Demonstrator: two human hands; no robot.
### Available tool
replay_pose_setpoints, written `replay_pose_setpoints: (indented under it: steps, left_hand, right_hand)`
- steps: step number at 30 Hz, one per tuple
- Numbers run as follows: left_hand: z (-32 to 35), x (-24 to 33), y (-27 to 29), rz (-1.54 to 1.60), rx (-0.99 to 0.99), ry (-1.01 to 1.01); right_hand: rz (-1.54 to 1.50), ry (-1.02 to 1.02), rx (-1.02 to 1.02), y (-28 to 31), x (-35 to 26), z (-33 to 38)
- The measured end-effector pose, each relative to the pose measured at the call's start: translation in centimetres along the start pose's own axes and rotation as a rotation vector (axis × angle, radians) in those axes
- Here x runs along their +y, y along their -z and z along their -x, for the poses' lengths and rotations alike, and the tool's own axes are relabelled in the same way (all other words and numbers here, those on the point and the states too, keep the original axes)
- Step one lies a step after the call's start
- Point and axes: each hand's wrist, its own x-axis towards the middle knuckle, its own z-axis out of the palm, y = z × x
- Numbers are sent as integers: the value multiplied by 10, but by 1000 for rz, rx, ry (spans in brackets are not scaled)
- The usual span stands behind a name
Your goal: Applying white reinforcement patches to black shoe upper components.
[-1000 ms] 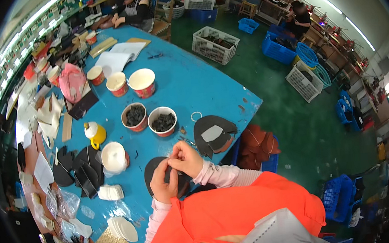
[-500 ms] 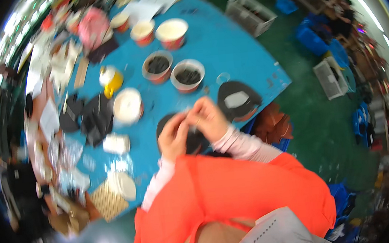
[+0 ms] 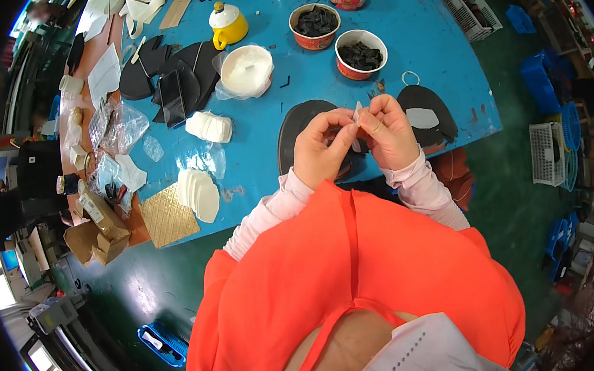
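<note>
A small thin white piece with a pointed tip is pinched between my two hands. My left hand has its fingertips closed on one side of it, and my right hand is closed on the other. Below them lies a dark oval pad on the table, partly covered by my left hand. A second dark rounded pad lies just right of my right hand, bearing a pale grey many-sided patch.
On the blue table stand paper bowls of black pieces, a plastic-lined bowl of something white, and a yellow pot. At left lie white rounded sheets, a gold board and dark sheets. The table edge runs near me.
The whole view has shifted, so the table and my hands appear elsewhere in the picture. My hands remain together, and the white piece between the fingertips now shows more clearly.
</note>
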Motion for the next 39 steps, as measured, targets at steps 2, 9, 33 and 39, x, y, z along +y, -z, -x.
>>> replay_pose_setpoints:
  steps: [2, 9, 33, 39]
  left_hand:
    - [-1, 4, 1, 94, 16, 100]
    - [-1, 2, 2, 152, 61, 202]
    - [11, -16, 21, 156, 45, 212]
    - [13, -10, 68, 387, 379, 223]
  right_hand:
    - [2, 9, 12, 0, -1, 0]
    - [59, -18, -33, 1, -5, 1]
    - [504, -165, -148, 4, -2, -2]
    - [-94, -121, -41, 58, -6, 3]
